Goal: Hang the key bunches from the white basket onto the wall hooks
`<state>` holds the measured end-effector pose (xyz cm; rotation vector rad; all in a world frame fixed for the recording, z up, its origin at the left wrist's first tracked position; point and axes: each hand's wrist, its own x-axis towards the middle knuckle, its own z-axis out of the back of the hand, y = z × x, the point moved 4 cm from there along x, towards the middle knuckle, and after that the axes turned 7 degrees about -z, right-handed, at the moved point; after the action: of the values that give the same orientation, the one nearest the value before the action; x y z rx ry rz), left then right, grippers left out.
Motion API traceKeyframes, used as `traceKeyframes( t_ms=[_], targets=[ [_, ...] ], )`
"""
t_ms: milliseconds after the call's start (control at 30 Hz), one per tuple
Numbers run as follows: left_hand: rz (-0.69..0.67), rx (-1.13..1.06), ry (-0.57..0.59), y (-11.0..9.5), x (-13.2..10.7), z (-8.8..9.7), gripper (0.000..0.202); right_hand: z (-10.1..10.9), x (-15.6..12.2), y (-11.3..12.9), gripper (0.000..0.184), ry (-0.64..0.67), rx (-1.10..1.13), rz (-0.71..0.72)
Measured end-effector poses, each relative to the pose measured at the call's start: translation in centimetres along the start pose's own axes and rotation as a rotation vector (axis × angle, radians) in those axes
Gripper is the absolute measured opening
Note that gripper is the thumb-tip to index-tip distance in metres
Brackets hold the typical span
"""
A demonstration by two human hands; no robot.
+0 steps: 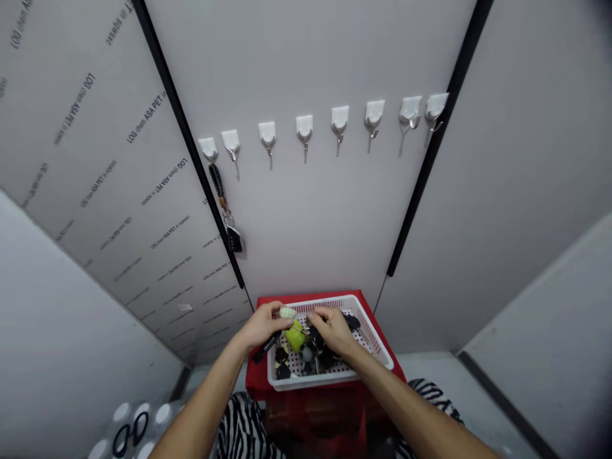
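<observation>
A white perforated basket [373,331] sits on a red stool [261,376] below the wall and holds several dark keys and key fobs [318,357]. My left hand [262,325] is at the basket's left rim, fingers pinched on a keychain with a pale green tag, a yellow-green charm [295,336] and a black strap [266,346] hanging over the rim. My right hand [333,329] reaches into the basket with fingers curled down among the dark keys; what it grips is hidden.
A row of several white adhesive hooks [304,127] runs across the grey wall. The leftmost hook [208,148] carries a hanging car key on a strap [233,238]. Black vertical strips [191,146] divide the wall panels. Zebra-patterned fabric [243,427] shows below.
</observation>
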<state>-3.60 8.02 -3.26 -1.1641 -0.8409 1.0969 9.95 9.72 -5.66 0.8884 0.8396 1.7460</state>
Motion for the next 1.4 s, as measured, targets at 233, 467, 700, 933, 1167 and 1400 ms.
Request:
traceKeyframes(
  t_ms=[233, 467, 700, 933, 1167, 1400],
  targets=[
    [-0.091, -0.253, -0.238, -2.3, -0.7, 1.3, 0.022, 1.4, -0.5, 0.7, 0.022, 0.090, 0.116, -0.043],
    [-0.096, -0.389, -0.462, -1.8, -1.0, 3.1, 0.028, 3.4, -0.5, -0.6, 0.021, 0.241, 0.036, -0.147],
    [-0.076, -0.451, -0.389, -2.1, -0.9, 1.3, 0.029, 2.0, -0.7, -0.1, 0.039, 0.167, -0.120, -0.029],
    [-0.103, -0.381, -0.357, -3.3, -1.6, 0.9, 0.026, 1.5, 0.0, 0.6, 0.009, 0.038, -0.245, -0.010],
    [-0.202, 0.190, -0.433, -3.2, -1.7, 1.6, 0.022, 4.3, 1.2, 2.9, 0.008, 0.229, 0.187, -0.221],
    [-0.418, 0.438, -0.271, -4.3, -0.6, -2.5, 0.031, 3.6, 1.3, 5.7, 0.013, 0.345, 0.481, -0.259]
  ],
)
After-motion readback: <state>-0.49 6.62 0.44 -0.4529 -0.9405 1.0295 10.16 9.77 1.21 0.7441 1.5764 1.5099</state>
